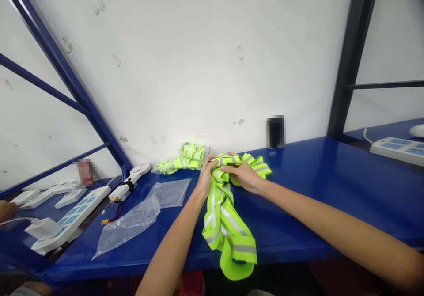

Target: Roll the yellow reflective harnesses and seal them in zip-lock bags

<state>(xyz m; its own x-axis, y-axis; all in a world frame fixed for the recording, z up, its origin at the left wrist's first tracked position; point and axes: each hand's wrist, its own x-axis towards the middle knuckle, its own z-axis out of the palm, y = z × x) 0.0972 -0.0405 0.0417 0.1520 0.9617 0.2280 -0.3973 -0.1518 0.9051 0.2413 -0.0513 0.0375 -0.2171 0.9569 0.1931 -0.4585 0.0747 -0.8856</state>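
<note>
My left grip (206,174) and right grip (245,175) both pinch the bunched yellow-green reflective straps (228,216), which trail over the near edge of the bench (298,190); two clear bags (130,223) lie left.

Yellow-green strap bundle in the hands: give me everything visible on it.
The yellow-green strap bundle is a loose tangle of wide, flat bands with silvery-grey stripes; it looks like flexible reflective webbing. The left hand and right hand both grip its upper part. Below them, folded loops trail toward the wearer, the lowest reaching past the front edge of the blue table in this view; another part spreads out beyond the right hand. Whether it is one piece or several can't be told.
</note>
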